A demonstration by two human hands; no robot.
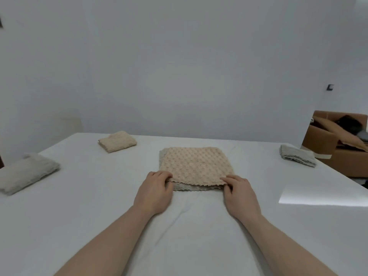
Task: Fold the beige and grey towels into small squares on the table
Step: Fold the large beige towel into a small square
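A beige dotted towel (194, 166) lies folded once in the middle of the white table (99, 206), its grey underside showing along the near and left edges. My left hand (154, 193) pinches the near left corner of its top layer. My right hand (240, 193) pinches the near right corner. A small folded beige towel (117, 141) sits at the back left. A folded grey towel (26, 172) lies at the far left edge. Another folded grey towel (297, 155) rests at the back right.
An open cardboard box (338, 144) with dark contents stands beyond the table's right edge. A plain white wall rises behind the table. A bright patch of light (322, 195) falls on the table at the right.
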